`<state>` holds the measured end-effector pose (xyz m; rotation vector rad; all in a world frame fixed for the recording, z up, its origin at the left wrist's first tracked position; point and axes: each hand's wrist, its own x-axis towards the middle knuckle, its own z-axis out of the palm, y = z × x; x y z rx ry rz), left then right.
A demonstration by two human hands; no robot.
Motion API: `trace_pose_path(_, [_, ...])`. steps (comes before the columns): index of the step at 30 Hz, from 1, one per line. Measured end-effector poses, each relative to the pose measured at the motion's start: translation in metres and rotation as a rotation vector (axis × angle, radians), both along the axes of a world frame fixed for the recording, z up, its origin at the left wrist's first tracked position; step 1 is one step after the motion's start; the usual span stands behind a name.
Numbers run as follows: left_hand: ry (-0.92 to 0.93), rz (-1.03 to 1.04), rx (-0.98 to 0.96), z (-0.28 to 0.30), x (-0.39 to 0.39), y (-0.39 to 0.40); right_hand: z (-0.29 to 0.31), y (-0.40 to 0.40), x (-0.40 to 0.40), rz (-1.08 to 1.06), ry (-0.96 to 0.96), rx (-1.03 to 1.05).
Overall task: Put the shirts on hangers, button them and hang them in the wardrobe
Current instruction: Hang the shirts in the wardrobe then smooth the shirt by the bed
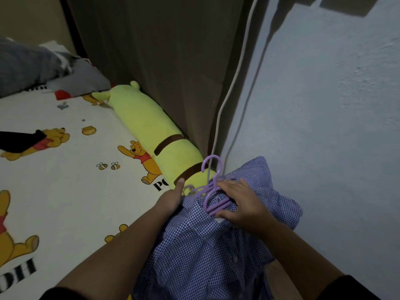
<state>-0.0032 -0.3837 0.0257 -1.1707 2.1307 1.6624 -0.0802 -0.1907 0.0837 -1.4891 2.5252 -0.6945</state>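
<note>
Head view looked down on a bundle of blue checked shirts (201, 241) carried against the person's front, at the near end of the green bolster plush (149, 135). Two or more purple hangers (213, 197) lay stacked on top of the bundle, their hooks rising toward the plush's near end. How many hangers were in the stack could not be told.

Right hand (240, 204) lay over the hangers and the shirt collar, fingers spread and bent down onto the plastic, thumb at the near edge of the stack, gripping the hangers against the cloth. Left hand (171, 198) held the bundle's left side from beneath; its thumb pointed up toward the plush, while its fingers were hidden under the fabric, so the exact hold could not be told.

Left of the plush stretched a bed sheet (71, 169) printed with yellow bears, honey pots and bees. Beyond the plush's far end lay a grey pillow (28, 66). A brown curtain (173, 61) hung behind the plush, and a white cable (236, 79) ran down just right of it along the pale blue wall (324, 126).
</note>
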Motion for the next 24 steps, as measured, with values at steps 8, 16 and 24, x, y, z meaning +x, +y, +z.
trace_pose_path(8, [0.195, 0.055, -0.197, 0.033, 0.013, -0.006, 0.014, 0.0, 0.0, -0.001, 0.15, 0.014])
trace_pose_path(16, [0.402, 0.103, -0.231, 0.076, 0.03, -0.005, 0.044, -0.008, 0.0, -0.08, 0.247, -0.118])
trace_pose_path(24, [0.594, -0.11, -0.325, 0.139, 0.05, -0.003, 0.082, -0.021, 0.003, -0.152, 0.338, -0.144])
